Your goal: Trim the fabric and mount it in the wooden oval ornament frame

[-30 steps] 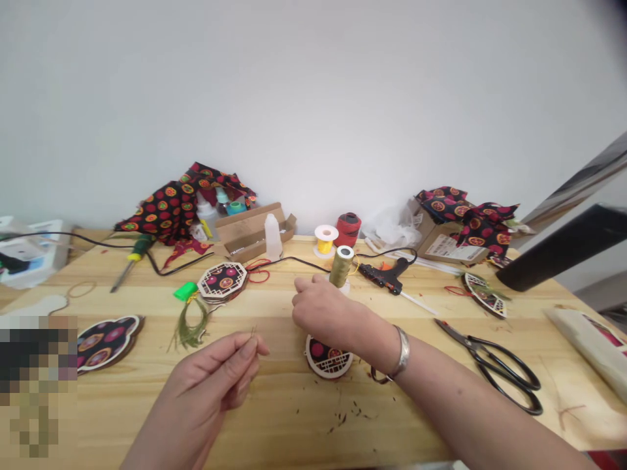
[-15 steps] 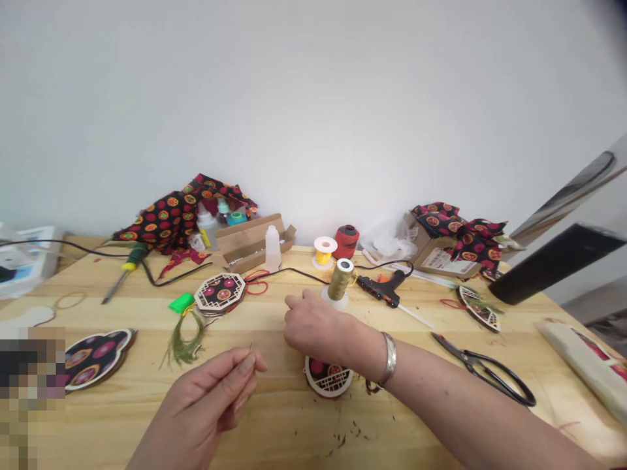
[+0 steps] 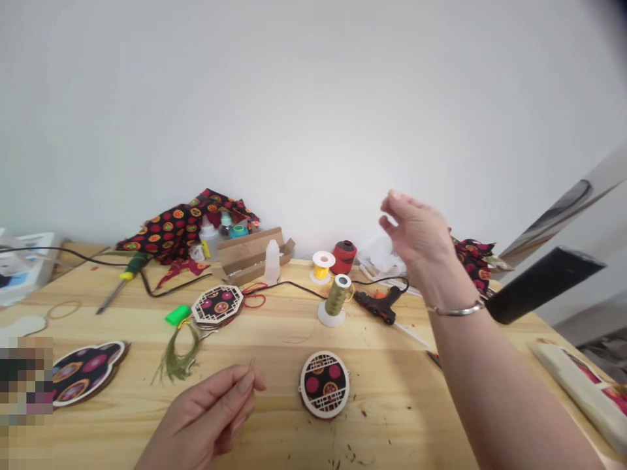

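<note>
1. Two hands show. The left hand (image 3: 210, 418) sits low and close, thumb and forefinger pinched tight on a needle (image 3: 251, 363). The needle's thin tip pokes up just past the fingertips.
2. The right hand (image 3: 416, 232) hangs in the air, up and to the right of the left one, well clear of the table (image 3: 274, 339). Its fingers are loosely bent with a narrow gap at thumb and forefinger, and I cannot tell whether anything fine runs between them. A silver bangle (image 3: 455, 310) rings its wrist.
3. Just right of the left fingertips, a round wooden ornament (image 3: 324, 384) lies flat.
4. Beyond that ornament, below and left of the right hand, an olive thread spool (image 3: 337, 295) stands upright. A black glue gun (image 3: 379, 304) lies just beside it, under the right wrist.
5. Left of the needle lies a green tassel (image 3: 179, 352), with an octagonal ornament (image 3: 217, 305) just past it.
6. Farthest back, a yellow spool (image 3: 321, 264) and a red spool (image 3: 344, 256) stand near the wall.
</note>
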Demonstrator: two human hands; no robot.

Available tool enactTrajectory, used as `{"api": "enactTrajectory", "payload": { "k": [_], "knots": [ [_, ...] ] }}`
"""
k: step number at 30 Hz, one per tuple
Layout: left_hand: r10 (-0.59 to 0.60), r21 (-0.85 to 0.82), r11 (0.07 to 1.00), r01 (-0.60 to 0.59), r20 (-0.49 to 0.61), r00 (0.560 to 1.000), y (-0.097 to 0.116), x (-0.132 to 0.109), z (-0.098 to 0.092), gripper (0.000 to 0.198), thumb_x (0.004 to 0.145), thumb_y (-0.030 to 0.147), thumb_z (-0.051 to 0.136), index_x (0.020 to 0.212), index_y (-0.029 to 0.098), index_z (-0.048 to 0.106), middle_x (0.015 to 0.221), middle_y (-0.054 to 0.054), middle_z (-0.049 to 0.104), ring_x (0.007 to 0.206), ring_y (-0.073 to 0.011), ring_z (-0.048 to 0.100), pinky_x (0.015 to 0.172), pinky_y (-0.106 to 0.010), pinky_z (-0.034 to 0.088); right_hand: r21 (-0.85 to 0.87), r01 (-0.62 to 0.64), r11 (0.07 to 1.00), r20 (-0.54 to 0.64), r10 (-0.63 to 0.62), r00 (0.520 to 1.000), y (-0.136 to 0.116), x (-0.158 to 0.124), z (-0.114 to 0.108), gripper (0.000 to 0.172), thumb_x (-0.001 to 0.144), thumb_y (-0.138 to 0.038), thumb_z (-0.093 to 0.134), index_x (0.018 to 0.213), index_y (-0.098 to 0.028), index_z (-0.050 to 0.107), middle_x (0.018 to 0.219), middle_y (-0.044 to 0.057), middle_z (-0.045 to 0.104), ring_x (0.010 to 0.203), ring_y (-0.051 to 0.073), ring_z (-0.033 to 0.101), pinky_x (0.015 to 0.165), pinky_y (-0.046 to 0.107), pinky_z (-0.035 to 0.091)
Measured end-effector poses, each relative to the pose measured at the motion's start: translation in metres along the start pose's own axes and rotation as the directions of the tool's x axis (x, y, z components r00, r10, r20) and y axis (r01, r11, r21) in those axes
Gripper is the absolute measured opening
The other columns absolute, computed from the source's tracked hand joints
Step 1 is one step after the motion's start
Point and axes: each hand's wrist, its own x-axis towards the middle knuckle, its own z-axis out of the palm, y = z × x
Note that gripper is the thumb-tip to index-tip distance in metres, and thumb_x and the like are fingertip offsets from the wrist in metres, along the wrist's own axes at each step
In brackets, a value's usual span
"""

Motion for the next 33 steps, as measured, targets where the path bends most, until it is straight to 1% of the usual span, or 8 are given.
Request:
{"api": "enactTrajectory", "payload": {
  "k": [2, 4, 6, 7, 8, 15, 24, 33],
  "knots": [
    [-0.004, -0.001, 1.000, 0.004, 0.034, 0.999, -0.002, 0.001, 0.000, 0.032, 0.056, 0.042, 0.084, 0.070, 0.015, 0.074, 0.057, 0.001, 0.056, 0.049, -0.0072, 0.036, 0.043, -0.016, 0.026, -0.002, 0.099, 0.995, -0.001, -0.099, 0.995, -0.012, -0.011, -0.003, 0.012, 0.081, -0.029, 0.059, 0.080, -0.018, 0.064, 0.078, 0.001, 0.063, 0.073, 0.012, 0.057, 0.070, 0.029, 0.046],
    [0.001, 0.006, 1.000, -0.002, 0.081, 0.997, -0.003, 0.002, 0.000, 0.031, 0.059, 0.043, 0.083, 0.070, 0.015, 0.074, 0.058, 0.000, 0.057, 0.049, -0.0069, 0.033, 0.043, -0.016, 0.024, -0.179, 0.246, 0.953, 0.295, -0.187, 0.937, -0.019, -0.033, 0.006, 0.009, 0.082, -0.022, 0.060, 0.076, -0.018, 0.066, 0.078, 0.001, 0.065, 0.072, 0.012, 0.057, 0.069, 0.028, 0.045],
    [0.015, 0.017, 1.000, -0.017, 0.112, 0.994, -0.004, 0.002, 0.001, 0.030, 0.063, 0.043, 0.081, 0.070, 0.015, 0.073, 0.058, 0.000, 0.057, 0.049, -0.0068, 0.032, 0.044, -0.017, 0.023, -0.371, 0.497, 0.784, 0.727, -0.087, 0.681, -0.018, -0.061, 0.026, 0.022, 0.086, -0.011, 0.050, 0.075, -0.016, 0.068, 0.079, 0.003, 0.066, 0.071, 0.012, 0.057, 0.068, 0.026, 0.044],
    [0.023, 0.023, 0.999, -0.026, 0.116, 0.993, -0.004, 0.001, 0.002, 0.029, 0.064, 0.043, 0.080, 0.071, 0.015, 0.073, 0.059, 0.000, 0.057, 0.048, -0.0068, 0.032, 0.044, -0.017, 0.023, -0.395, 0.655, 0.644, 0.859, 0.006, 0.512, -0.014, -0.076, 0.037, 0.023, 0.087, -0.008, 0.048, 0.078, -0.015, 0.069, 0.081, 0.004, 0.067, 0.072, 0.012, 0.057, 0.067, 0.025, 0.043],
    [0.032, 0.027, 0.999, -0.035, 0.113, 0.993, -0.004, 0.000, 0.003, 0.028, 0.065, 0.042, 0.079, 0.071, 0.016, 0.073, 0.059, 0.001, 0.057, 0.048, -0.0067, 0.032, 0.044, -0.017, 0.023, -0.377, 0.702, 0.605, 0.896, 0.047, 0.442, -0.007, -0.089, 0.047, 0.018, 0.084, -0.008, 0.053, 0.078, -0.014, 0.069, 0.081, 0.006, 0.067, 0.072, 0.014, 0.057, 0.064, 0.025, 0.042],
    [0.049, 0.017, 0.999, -0.049, 0.011, 0.999, 0.000, -0.008, -0.001, 0.026, 0.061, 0.039, 0.082, 0.071, 0.017, 0.072, 0.046, 0.006, 0.043, 0.045, -0.0090, 0.035, 0.041, -0.018, 0.026, -0.294, 0.809, 0.509, 0.955, 0.116, 0.274, 0.038, -0.131, 0.083, 0.012, 0.071, -0.001, 0.061, 0.069, -0.012, 0.066, 0.072, 0.010, 0.063, 0.072, 0.022, 0.056, 0.054, 0.028, 0.041],
    [0.026, -0.018, 1.000, -0.026, 0.003, 1.000, -0.002, -0.006, -0.006, 0.030, 0.056, 0.041, 0.084, 0.069, 0.016, 0.073, 0.048, 0.006, 0.041, 0.047, -0.0072, 0.034, 0.042, -0.015, 0.027, -0.393, 0.719, 0.574, 0.915, 0.165, 0.369, 0.047, -0.138, 0.092, 0.016, 0.064, 0.004, 0.060, 0.068, -0.009, 0.068, 0.076, 0.016, 0.068, 0.074, 0.024, 0.061, 0.059, 0.029, 0.044],
    [0.011, -0.037, 0.999, -0.012, -0.020, 1.000, -0.002, -0.007, -0.007, 0.034, 0.053, 0.044, 0.085, 0.070, 0.017, 0.074, 0.054, 0.003, 0.051, 0.049, -0.0070, 0.034, 0.042, -0.014, 0.027, -0.472, 0.159, 0.867, 0.434, 0.072, 0.898, 0.014, -0.037, 0.068, 0.015, 0.078, -0.014, 0.057, 0.074, -0.012, 0.071, 0.064, 0.004, 0.067, 0.055, 0.013, 0.058, 0.055, 0.024, 0.044]
  ]
}}
